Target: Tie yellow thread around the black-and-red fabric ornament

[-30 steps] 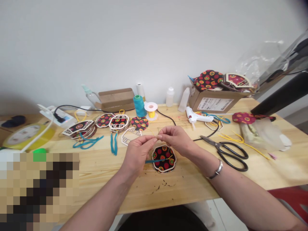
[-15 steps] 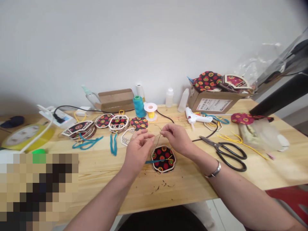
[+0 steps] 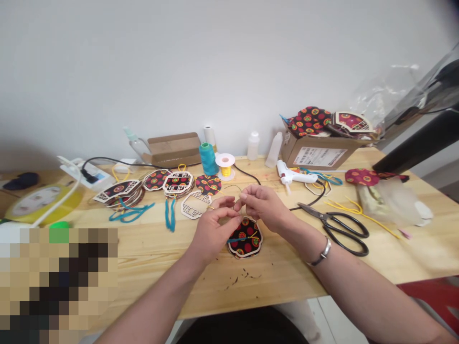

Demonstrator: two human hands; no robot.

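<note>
My left hand point(image 3: 219, 224) and my right hand point(image 3: 260, 203) meet over the upper edge of a patterned black-and-red fabric piece point(image 3: 245, 246) with a pale scalloped frame. Both hands pinch a thin yellowish cord point(image 3: 234, 187), which curves up in a loop behind the fingers. A teal cord with a yellow end lies across the fabric piece, its left part hidden by my left hand. Just behind my left hand are a bare lattice frame point(image 3: 193, 205) and a round patterned fabric piece point(image 3: 208, 184).
Behind stand a teal thread cone point(image 3: 208, 159), a yellow cord spool point(image 3: 225, 167) and bottles. On the right lie black-handled scissors point(image 3: 332, 222), a white glue gun point(image 3: 294, 176) and a filled cardboard box point(image 3: 315, 152). Framed pieces point(image 3: 120, 193) sit left.
My left hand has moved right and slightly down, so its fingers now touch or nearly touch those of my right hand. The lattice frame shows more fully.
</note>
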